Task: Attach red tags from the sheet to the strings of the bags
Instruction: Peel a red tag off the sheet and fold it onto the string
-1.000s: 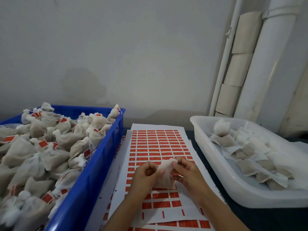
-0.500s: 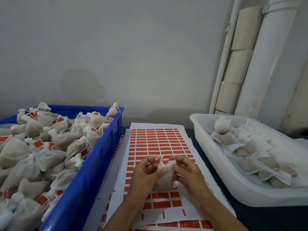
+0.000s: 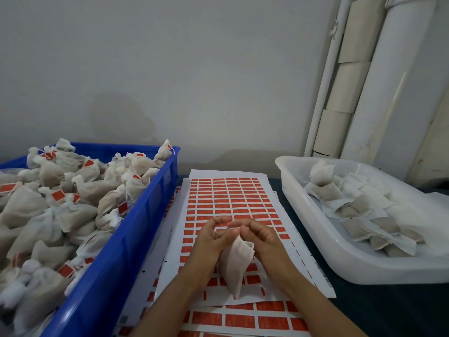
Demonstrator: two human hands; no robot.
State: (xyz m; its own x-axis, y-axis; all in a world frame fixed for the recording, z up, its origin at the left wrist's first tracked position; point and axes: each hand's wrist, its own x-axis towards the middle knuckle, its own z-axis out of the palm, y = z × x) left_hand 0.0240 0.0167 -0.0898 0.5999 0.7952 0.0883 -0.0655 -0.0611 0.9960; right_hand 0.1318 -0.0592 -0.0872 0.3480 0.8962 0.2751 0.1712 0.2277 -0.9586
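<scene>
A small white mesh bag (image 3: 237,265) with brownish filling hangs between my two hands above the sheet of red tags (image 3: 230,198). My left hand (image 3: 209,242) and my right hand (image 3: 263,239) meet at the bag's gathered top, fingertips curled and pinching there. The bag's string is too thin to make out. The sheet lies flat on the table in front of me, with many red rectangular tags in rows; some near rows are stripped to white backing.
A blue crate (image 3: 136,229) on the left is heaped with bags bearing red tags. A translucent white tray (image 3: 313,227) on the right holds untagged bags. More tag sheets (image 3: 243,319) lie underneath. A grey wall and white pipes stand behind.
The bag has swung down from upright between my fingers to hanging below my hands. Both hands have closed together at its top.
</scene>
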